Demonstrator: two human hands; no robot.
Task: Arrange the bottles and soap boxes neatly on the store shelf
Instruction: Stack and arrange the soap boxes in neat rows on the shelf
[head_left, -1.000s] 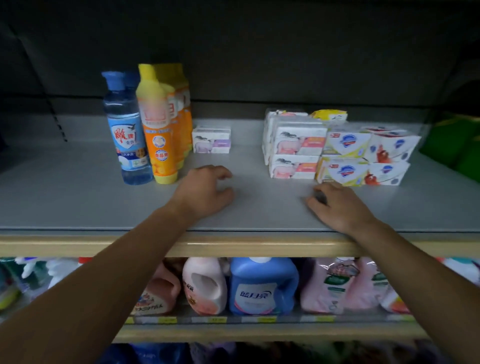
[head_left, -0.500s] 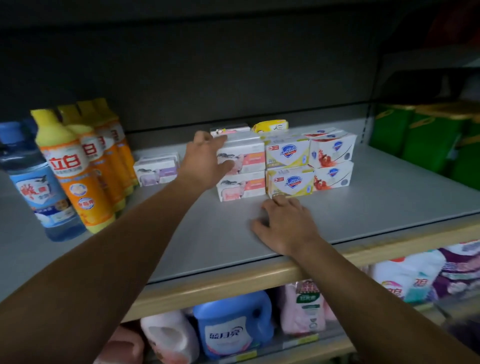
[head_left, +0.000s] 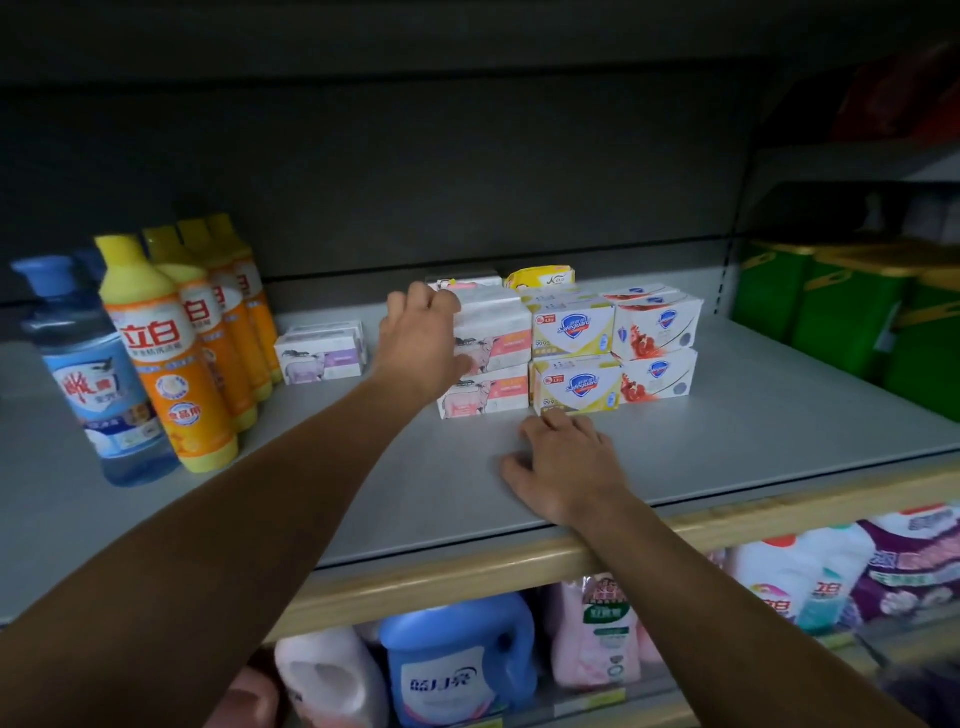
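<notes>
On the grey shelf (head_left: 753, 415) stand stacked soap boxes: two pink ones, two yellow Safeguard boxes (head_left: 574, 327) and two red Safeguard boxes (head_left: 657, 325). My left hand (head_left: 421, 338) grips the left end of the upper pink soap box (head_left: 501, 332), fingers over its top and thumb on its front. The lower pink box (head_left: 483, 397) lies under it. My right hand (head_left: 566, 467) rests flat on the shelf, fingertips just in front of the lower yellow box (head_left: 576, 387). A purple soap box (head_left: 319, 356) lies alone to the left. Beside it, a row of orange bottles (head_left: 166, 358) and a blue bottle (head_left: 96, 384) stands upright.
A yellow soap pack (head_left: 540, 278) and another box sit behind the stack by the back wall. Green containers (head_left: 831, 317) stand in the bay to the right. Detergent jugs (head_left: 457, 660) fill the shelf below the wooden front edge (head_left: 467, 577).
My left hand lifted off the shelf, reached forward and took hold of the upper pink soap box. My right hand stayed resting on the shelf. My view swung to the right.
</notes>
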